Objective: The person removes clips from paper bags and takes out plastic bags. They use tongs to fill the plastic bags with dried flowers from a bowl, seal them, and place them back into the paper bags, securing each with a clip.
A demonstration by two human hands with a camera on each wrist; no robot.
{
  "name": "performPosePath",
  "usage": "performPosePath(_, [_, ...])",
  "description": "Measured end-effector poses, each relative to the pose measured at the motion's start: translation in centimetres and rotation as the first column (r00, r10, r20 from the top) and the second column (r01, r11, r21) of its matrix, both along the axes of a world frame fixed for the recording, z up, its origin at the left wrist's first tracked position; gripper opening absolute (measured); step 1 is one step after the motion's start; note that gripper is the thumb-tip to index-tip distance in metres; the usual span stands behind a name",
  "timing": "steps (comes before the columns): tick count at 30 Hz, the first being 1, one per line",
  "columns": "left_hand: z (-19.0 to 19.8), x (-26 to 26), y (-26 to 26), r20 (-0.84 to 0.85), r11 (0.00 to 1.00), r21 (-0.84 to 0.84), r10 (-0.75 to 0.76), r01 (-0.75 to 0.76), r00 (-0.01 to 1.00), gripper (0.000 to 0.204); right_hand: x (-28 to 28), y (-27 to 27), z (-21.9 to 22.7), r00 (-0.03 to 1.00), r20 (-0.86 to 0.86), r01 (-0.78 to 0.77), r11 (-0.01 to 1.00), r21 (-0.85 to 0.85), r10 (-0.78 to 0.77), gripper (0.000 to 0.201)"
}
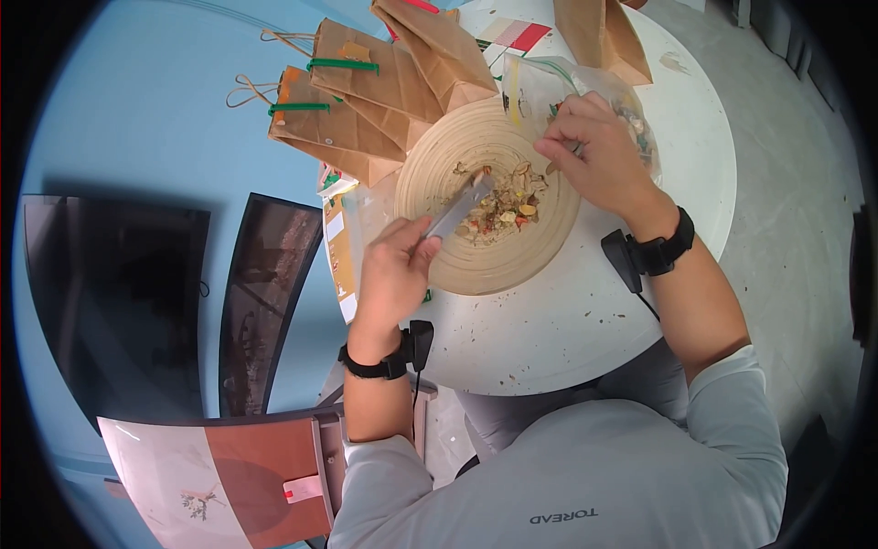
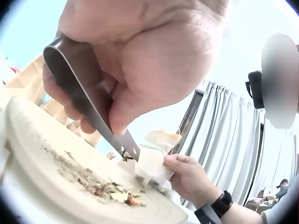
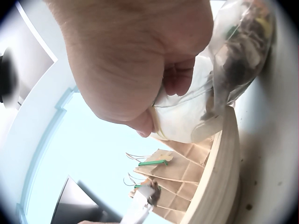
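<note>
My left hand [image 1: 395, 274] grips metal tongs [image 1: 455, 212], whose tips are over the round wooden plate [image 1: 439, 265]. In the left wrist view a small brown piece sits between the tong tips [image 2: 127, 156]. Mixed dried pieces [image 1: 512, 215] lie scattered on the plate. My right hand [image 1: 599, 151] pinches the edge of a clear zip bag [image 1: 540, 82] at the plate's far right side. In the right wrist view the bag [image 3: 243, 51] bulges with dried pieces, its lower part beside the plate's rim [image 3: 219, 172].
Brown paper bags [image 1: 375, 82] with green strips stand behind and left of the plate. Another paper bag [image 1: 608, 41] stands at the back right. Crumbs dot the white round table [image 1: 549, 343] near its front edge. Dark screens [image 1: 119, 302] are at the left.
</note>
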State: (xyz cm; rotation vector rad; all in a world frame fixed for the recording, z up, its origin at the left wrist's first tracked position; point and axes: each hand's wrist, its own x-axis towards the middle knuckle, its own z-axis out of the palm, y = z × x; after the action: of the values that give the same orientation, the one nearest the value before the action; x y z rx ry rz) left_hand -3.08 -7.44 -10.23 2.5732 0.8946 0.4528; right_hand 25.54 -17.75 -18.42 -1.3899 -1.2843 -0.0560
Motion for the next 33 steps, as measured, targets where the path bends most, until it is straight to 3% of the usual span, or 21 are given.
performPosePath(3, [1.5,3.0,0.9,0.054,0.999,0.034,-0.01,0.008,0.998,0.026,0.1,0.0,-0.1,1.0,0.016,-0.02,1.0,-0.003,0.02,0.01])
performPosePath(6, [1.4,6.6,1.5,0.12,0.982,0.162,-0.122,0.102,0.985,0.026,0.1,-0.2,0.1,0.999,0.043,-0.028,1.0,-0.004,0.028,0.01])
performPosePath(7, [1.4,7.5,1.4,0.042,0.936,0.321,-0.164,0.142,0.986,0.028,0.2,-0.1,0.2,0.998,0.049,-0.028,1.0,0.006,0.028,0.01])
performPosePath(10, [1.9,7.7,1.0,-0.012,0.918,0.38,-0.12,0.115,0.993,0.03,0.3,-0.1,0.1,0.999,0.032,-0.008,1.0,0.027,0.008,0.011])
performPosePath(13, [2.4,5.0,1.0,-0.095,0.96,0.27,-0.048,0.072,0.994,0.035,0.4,-0.1,0.1,0.998,-0.022,0.064,0.997,0.051,-0.062,0.012])
performPosePath(16, [1.5,3.1,2.6,-0.297,0.962,0.18,-0.146,0.206,0.944,0.033,0.6,0.2,-0.1,0.993,-0.031,0.12,0.989,0.082,-0.118,0.012])
performPosePath(21, [-1.3,6.9,1.0,-0.168,0.942,0.275,-0.151,0.194,0.974,0.031,0.6,0.2,0.0,0.988,-0.054,0.151,0.985,0.084,-0.147,0.013])
performPosePath(24, [-1.1,8.8,-0.4,-0.239,0.926,0.315,-0.134,0.207,0.962,0.028,0.4,0.2,0.0,0.99,-0.058,0.134,0.988,0.077,-0.13,0.013])
performPosePath(30, [-0.2,5.0,0.0,-0.368,0.938,0.218,-0.177,0.269,0.913,0.03,0.3,0.3,0.0,0.993,-0.04,0.118,0.988,0.097,-0.115,0.013])
performPosePath(33, [0.0,2.2,0.6,-0.252,0.938,0.262,-0.16,0.226,0.954,0.035,0.3,0.3,0.1,0.993,-0.043,0.113,0.989,0.099,-0.109,0.013])
